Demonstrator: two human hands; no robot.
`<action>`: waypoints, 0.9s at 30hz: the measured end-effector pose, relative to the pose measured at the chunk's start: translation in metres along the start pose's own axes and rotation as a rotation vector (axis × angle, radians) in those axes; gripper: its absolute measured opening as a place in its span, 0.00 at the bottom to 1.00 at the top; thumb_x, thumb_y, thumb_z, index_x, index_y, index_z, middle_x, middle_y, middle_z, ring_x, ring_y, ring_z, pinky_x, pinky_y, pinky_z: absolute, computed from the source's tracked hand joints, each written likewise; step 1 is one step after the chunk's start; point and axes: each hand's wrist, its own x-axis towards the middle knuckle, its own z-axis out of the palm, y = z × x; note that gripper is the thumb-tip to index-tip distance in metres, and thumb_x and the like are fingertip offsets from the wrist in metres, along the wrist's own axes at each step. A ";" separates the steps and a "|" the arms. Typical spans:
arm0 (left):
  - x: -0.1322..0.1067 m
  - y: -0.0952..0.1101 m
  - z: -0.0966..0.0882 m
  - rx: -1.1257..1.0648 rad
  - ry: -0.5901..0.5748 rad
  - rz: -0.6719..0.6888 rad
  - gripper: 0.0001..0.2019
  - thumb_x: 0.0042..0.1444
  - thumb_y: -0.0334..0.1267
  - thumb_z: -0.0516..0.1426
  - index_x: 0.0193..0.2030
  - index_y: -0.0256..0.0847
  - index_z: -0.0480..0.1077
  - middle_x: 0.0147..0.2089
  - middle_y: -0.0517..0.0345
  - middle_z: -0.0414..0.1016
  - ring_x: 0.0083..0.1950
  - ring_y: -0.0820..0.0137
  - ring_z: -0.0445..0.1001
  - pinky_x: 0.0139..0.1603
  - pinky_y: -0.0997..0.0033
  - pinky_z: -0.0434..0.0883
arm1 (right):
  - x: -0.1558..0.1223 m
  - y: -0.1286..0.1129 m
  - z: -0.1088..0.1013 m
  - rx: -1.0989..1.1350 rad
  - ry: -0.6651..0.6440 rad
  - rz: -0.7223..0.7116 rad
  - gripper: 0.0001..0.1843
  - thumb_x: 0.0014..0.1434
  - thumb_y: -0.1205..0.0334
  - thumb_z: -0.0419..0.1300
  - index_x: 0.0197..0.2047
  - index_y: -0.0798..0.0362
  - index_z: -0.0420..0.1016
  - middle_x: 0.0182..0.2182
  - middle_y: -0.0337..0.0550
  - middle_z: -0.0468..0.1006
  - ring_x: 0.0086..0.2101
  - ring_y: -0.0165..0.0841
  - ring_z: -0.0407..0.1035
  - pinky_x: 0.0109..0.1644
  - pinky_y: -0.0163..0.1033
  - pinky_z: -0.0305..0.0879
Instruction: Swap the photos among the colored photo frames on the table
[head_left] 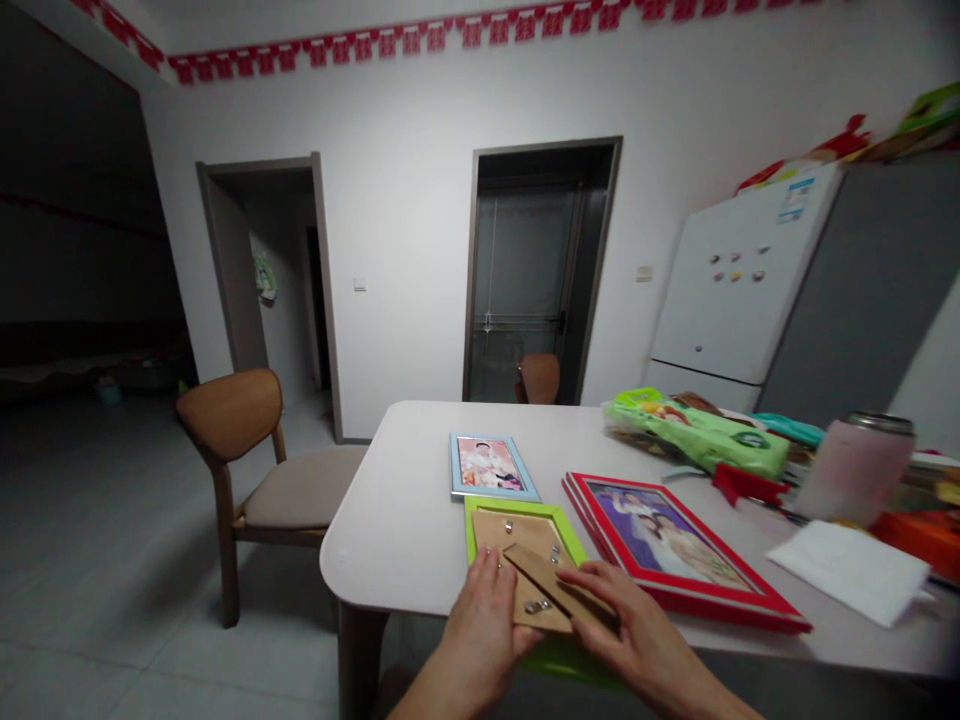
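Observation:
A green picture frame lies face down at the near edge of the white table, its brown backing board with a stand strip and small metal clips facing up. My left hand rests on the board's left side, fingers pressed down near a clip. On the board's right side lies my right hand, fingers extended flat over the stand strip. A blue-framed photo lies just beyond the green frame. To the right sits a red-framed photo, stacked on another red frame.
A green snack packet, a pink flask, a white paper and red items crowd the table's right side. A wooden chair stands left of the table, another chair behind. A white fridge stands at right.

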 end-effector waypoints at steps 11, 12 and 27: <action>0.013 -0.010 0.006 0.125 -0.121 0.032 0.17 0.50 0.41 0.51 0.47 0.37 0.63 0.57 0.49 0.58 0.58 0.60 0.53 0.58 0.56 0.47 | 0.004 0.035 0.022 -0.273 0.016 -0.101 0.19 0.48 0.59 0.51 0.44 0.53 0.71 0.40 0.49 0.69 0.42 0.37 0.62 0.47 0.41 0.56; 0.011 -0.010 0.005 0.130 -0.106 0.019 0.15 0.51 0.40 0.50 0.46 0.37 0.63 0.56 0.50 0.58 0.58 0.61 0.53 0.58 0.57 0.47 | 0.003 0.033 0.024 -0.282 0.013 -0.114 0.19 0.49 0.57 0.50 0.43 0.52 0.71 0.40 0.49 0.69 0.41 0.37 0.62 0.47 0.41 0.56; -0.014 -0.026 0.006 0.028 -0.043 0.042 0.30 0.39 0.43 0.61 0.49 0.35 0.60 0.56 0.45 0.59 0.58 0.59 0.54 0.58 0.56 0.50 | 0.043 0.026 0.025 -0.593 0.008 0.013 0.21 0.55 0.53 0.43 0.44 0.50 0.69 0.42 0.51 0.67 0.40 0.40 0.60 0.42 0.43 0.55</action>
